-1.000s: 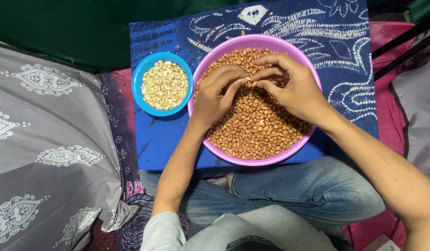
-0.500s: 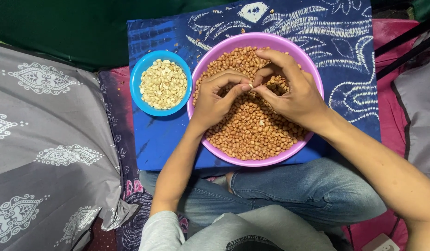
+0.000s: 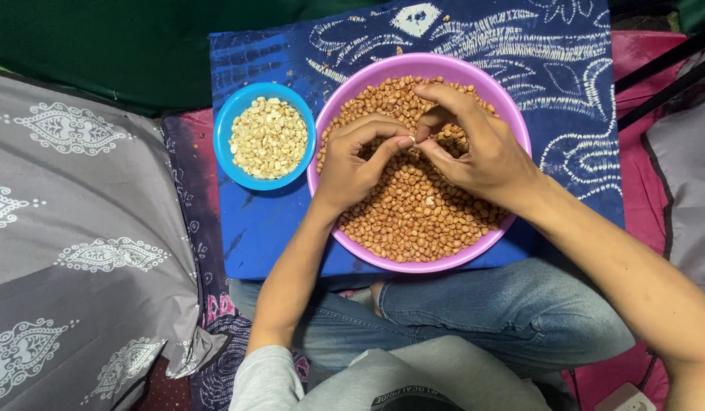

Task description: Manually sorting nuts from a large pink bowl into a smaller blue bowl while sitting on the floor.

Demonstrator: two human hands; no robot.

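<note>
Both hands met above the purple bowl (image 3: 512,125) at upper centre of the frame, left hand (image 3: 351,161) and right hand (image 3: 478,148) with fingertips pinched together on one small peanut (image 3: 413,141), each grip clenched on it just over the heap of red-skinned peanuts (image 3: 413,213). Left of it, nearly touching, sat a blue bowl (image 3: 229,122) of pale skinned peanuts (image 3: 269,137). Both bowls rested on a blue patterned board (image 3: 566,68) across the person's lap, grey printed cloth (image 3: 78,228) at far left.
</note>
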